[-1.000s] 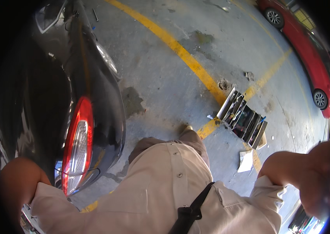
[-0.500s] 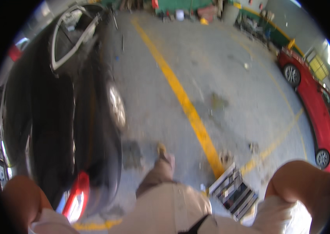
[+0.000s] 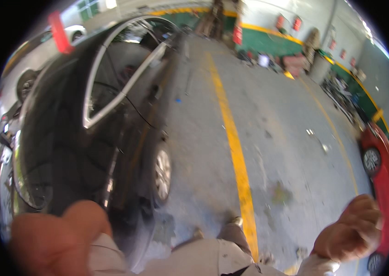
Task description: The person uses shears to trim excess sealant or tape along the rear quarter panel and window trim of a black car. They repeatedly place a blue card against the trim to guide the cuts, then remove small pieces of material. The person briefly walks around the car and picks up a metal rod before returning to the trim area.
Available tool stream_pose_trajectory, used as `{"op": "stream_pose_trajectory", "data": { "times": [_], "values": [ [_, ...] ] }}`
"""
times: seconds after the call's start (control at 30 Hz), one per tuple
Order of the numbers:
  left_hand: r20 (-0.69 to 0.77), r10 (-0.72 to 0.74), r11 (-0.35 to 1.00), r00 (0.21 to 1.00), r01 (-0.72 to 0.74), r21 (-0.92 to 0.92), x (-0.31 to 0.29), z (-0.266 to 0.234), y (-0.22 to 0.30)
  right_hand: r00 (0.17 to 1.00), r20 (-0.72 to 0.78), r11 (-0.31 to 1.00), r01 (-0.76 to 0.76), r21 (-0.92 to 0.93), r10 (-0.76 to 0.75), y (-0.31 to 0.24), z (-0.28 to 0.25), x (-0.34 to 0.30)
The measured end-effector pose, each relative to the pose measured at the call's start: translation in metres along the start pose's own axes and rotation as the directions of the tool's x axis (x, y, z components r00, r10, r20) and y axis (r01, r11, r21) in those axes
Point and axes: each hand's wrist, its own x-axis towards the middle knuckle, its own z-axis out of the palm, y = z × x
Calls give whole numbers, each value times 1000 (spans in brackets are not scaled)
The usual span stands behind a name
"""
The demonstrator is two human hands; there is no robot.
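My left hand is a large blur at the lower left, in front of the dark car's rear; its fingers cannot be told apart. My right hand is raised at the lower right with its fingers curled into a loose fist, and nothing shows in it. It appears in front of the floor, near the red car's outline. The black car stands close along my left side, with a silver-trimmed side window and a silver wheel. Neither hand is seen to touch it.
A yellow line runs along the grey floor ahead, right of the black car. At the right stands a red car. Against the far green-and-white wall are a white bucket, red fire extinguishers and piled parts.
My view has tilted up and moved forward along the black car, bringing more far wall into sight. Both hands have come into view; the slatted metal piece at the lower right has left it.
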Motion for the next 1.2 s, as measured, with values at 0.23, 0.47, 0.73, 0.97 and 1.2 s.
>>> {"op": "stream_pose_trajectory", "data": {
  "times": [0.23,0.47,0.73,0.97,1.2],
  "values": [
    [620,-118,712,775,501,-491,-119,124,-67,163,849,774,-521,-359,503,243,55,-115],
    [756,-42,222,653,744,-630,-164,297,-168,-90,890,804,-396,-443,446,437,150,-135],
    [726,-184,11,663,740,-672,-251,411,-300,-170,980,866,-470,-172,102,555,301,-115],
    [623,-199,-119,756,613,-781,-354,455,-458,-288,945,903,-347,-252,153,662,424,-107],
    [602,-158,-375,783,516,-770,-418,509,-631,-99,925,716,-604,-350,368,762,512,-76]
  ]
}}
